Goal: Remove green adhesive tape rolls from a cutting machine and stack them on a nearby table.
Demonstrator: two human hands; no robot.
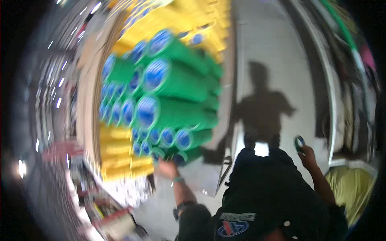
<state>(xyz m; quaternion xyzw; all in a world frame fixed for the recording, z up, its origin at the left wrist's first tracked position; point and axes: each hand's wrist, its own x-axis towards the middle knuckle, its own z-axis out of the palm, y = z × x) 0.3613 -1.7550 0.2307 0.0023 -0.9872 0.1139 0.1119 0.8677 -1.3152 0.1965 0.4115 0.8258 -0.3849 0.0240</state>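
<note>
A green ring-shaped roll (296, 143) was pinched in the grip of the right hand (308, 157), past the grey shelf (201, 176)'s right edge. The left hand (167, 168) was placed at the lowest stacked green cylinders with blue ends (183, 82); whether its blurred grip was closed could not be told. Yellow bundles (124, 154) were stacked beside them.
</note>
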